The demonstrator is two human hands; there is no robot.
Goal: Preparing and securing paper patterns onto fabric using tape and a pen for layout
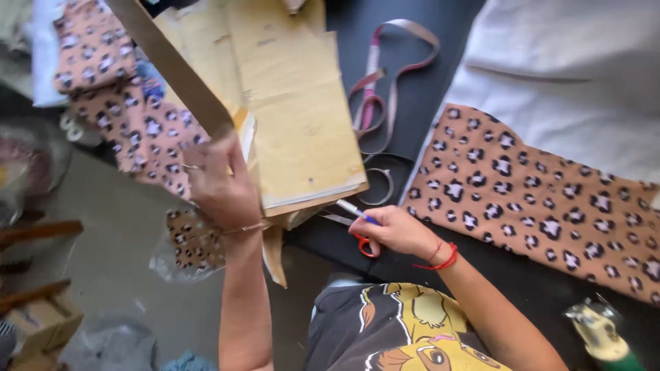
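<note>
The left hand (220,182) is raised with its fingers closed around the lower end of a long brown cardboard strip (168,65), which slants up toward the top left. The same hand sits against the near left corner of a stack of tan paper patterns (295,103), though whether the fingers also pinch that stack cannot be told. A thin bracelet circles the wrist.

The right hand (392,230) rests on the near edge of the black bench (412,96), fingers curled together around a pen (354,209) with a white barrel and blue tip that points left. Under the palm lie scissors with red handles (362,245), touching the hand; their blades run left beneath the paper stack. A red string bracelet (440,260) sits on the wrist.

Just right of this hand, a piece of pink leopard-print fabric (536,199) lies flat on the bench, running toward the right edge, with white cloth (570,75) beyond it at the far right corner. A measuring tape (385,89) loops on the bench between the paper stack and the fabric. More leopard-print pieces (130,117) hang off the left edge, behind the raised hand. A green-and-cream tool (601,333) stands at the near right corner.
</note>
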